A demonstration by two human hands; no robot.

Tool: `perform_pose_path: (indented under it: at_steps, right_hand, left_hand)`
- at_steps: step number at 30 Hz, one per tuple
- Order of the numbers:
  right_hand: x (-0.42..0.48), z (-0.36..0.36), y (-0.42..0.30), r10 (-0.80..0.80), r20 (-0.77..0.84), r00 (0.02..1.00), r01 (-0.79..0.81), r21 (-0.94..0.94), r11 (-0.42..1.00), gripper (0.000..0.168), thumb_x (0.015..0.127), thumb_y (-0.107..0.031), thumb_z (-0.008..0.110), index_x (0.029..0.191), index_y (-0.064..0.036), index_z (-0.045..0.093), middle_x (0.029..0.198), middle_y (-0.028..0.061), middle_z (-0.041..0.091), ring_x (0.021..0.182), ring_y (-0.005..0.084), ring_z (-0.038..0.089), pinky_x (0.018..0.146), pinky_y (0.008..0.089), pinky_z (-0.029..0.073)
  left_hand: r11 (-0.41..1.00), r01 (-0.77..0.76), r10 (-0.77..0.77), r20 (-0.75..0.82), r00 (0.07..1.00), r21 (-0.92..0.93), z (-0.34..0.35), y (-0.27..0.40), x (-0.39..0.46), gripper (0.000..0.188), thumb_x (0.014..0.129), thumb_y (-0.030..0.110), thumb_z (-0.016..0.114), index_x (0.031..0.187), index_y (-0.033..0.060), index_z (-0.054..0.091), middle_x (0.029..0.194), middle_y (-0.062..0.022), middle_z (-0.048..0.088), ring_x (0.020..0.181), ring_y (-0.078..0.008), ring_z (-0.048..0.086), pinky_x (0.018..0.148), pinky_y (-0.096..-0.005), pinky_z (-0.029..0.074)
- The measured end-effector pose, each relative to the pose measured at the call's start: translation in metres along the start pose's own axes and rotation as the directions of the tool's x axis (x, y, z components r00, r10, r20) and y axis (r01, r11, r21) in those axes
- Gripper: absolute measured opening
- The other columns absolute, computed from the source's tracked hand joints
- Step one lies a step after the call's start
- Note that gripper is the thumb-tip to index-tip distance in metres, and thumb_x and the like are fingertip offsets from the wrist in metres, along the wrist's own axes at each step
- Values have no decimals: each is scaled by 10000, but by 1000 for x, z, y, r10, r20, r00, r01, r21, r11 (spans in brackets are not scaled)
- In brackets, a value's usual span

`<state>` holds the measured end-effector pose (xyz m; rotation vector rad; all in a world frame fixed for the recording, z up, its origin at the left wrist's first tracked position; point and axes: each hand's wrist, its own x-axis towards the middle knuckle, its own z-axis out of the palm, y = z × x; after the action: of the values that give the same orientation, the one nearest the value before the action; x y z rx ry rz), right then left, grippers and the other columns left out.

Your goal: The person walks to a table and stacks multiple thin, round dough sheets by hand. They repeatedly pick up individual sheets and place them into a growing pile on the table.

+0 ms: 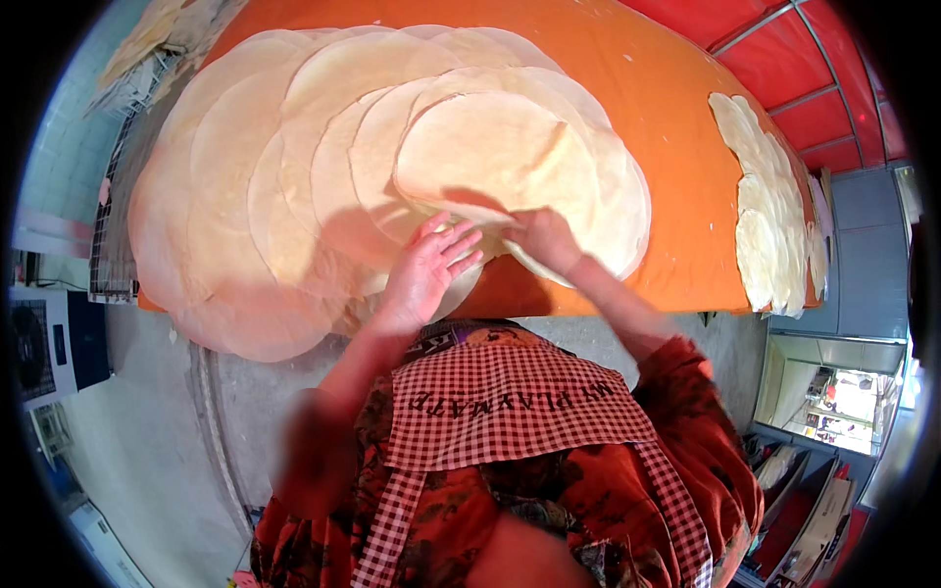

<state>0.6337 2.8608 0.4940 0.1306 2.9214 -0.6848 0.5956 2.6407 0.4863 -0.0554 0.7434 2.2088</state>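
Many thin, round, pale sheets, perhaps dough (228,169), lie overlapping across an orange-covered table (662,184). My right hand (542,237) pinches the near edge of the top round sheet (492,147), which is slightly lifted and casts a shadow. Close beside that edge, to the left, my left hand (434,268) is palm up with its fingers spread; whether its fingertips touch the sheet I cannot tell. A crease runs over the right part of the top sheet.
A stack of pale sheets (768,213) lies at the table's right end. Wire racks (114,220) stand at the left, with more sheets (147,37) at the upper left. Red panels (786,66) border the far right. A shelf with cardboard (816,522) is at the lower right.
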Motion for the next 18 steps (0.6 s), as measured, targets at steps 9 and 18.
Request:
perform_pose_path:
  at_steps: [9,18]
  right_hand:
    - [-8,26,-1,-35,40,999,33,46,998,305,816,-322,613,943,-47,643,780,209,630,804,359,620,736,435,488]
    - [46,-30,29,9,-94,996,-24,-157,987,176,804,-112,509,803,-59,677,722,179,637,688,350,634,646,437,514]
  left_hand:
    - [977,171,-139,-232,963,126,-16,-7,-6,471,913,119,504,1344,68,321,1058,-150,563,960,-260,577,849,-393,482]
    - [980,47,27,-360,932,194,-19,-12,-2,437,892,85,510,1285,21,331,1049,-160,560,966,-279,593,854,-397,500]
